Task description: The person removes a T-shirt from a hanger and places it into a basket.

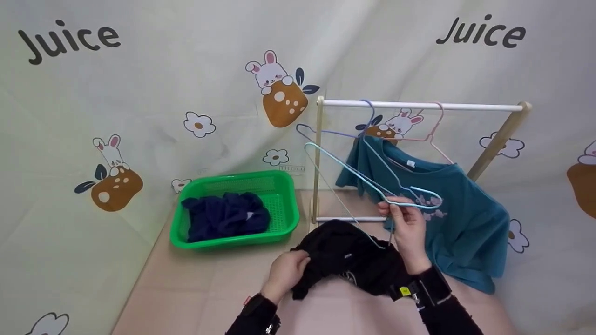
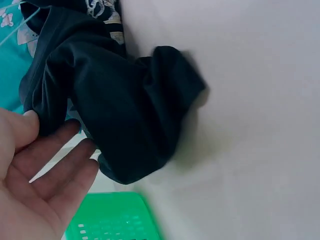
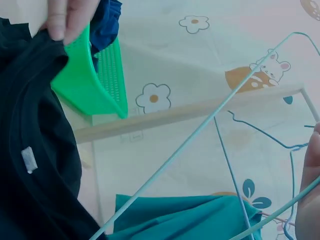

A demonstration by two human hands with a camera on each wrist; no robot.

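My left hand (image 1: 286, 274) pinches the edge of a black shirt (image 1: 335, 246) between thumb and fingers. In the left wrist view the thumb lies on the black cloth (image 2: 120, 105), part of which hangs loose. My right hand (image 1: 409, 230) grips a light blue wire hanger (image 1: 347, 166) near its hook. The hanger is tilted, one end up at the left and the other down at the black shirt's neck area; whether it is inside the collar I cannot tell. A small white label (image 3: 29, 159) shows on the shirt.
A green basket (image 1: 291, 204) with dark blue cloth (image 1: 226, 216) stands at the left. Behind my right hand is a rack (image 1: 419, 105) with a blue-purple hanger (image 1: 368, 118) and a pink hanger (image 1: 436, 123); a teal T-shirt (image 1: 465, 200) hangs at the pink one.
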